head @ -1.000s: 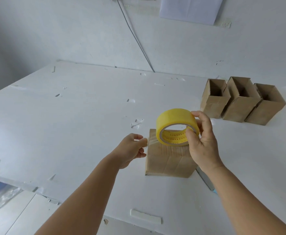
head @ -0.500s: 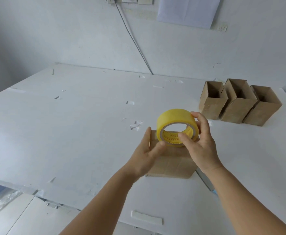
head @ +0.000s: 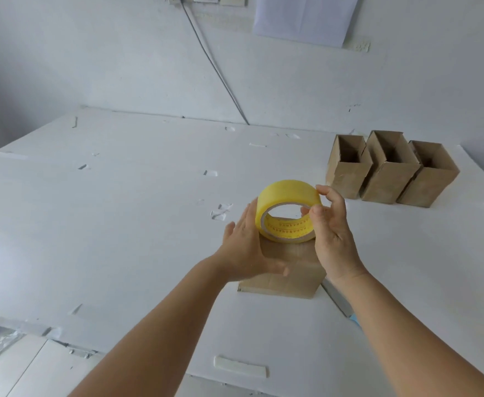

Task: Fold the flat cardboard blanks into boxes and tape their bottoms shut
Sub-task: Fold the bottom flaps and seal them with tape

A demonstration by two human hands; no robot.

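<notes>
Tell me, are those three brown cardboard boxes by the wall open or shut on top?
Open: the three brown cardboard boxes stand upright, their dark insides visible from above.

one round roll of yellow adhesive tape (head: 288, 212), held up in the air. four brown cardboard boxes in all on the white foam table (head: 120, 224): one brown cardboard box lying closed side up (head: 292, 270) directly below the roll, and three open-topped brown cardboard boxes standing in a touching row to the right of the roll and farther back, a left one (head: 347, 173), a middle one (head: 387, 176) and a right one (head: 430, 179). two bare hands, a left hand (head: 246, 245) and a right hand (head: 329, 230), one on each side of the roll.
</notes>
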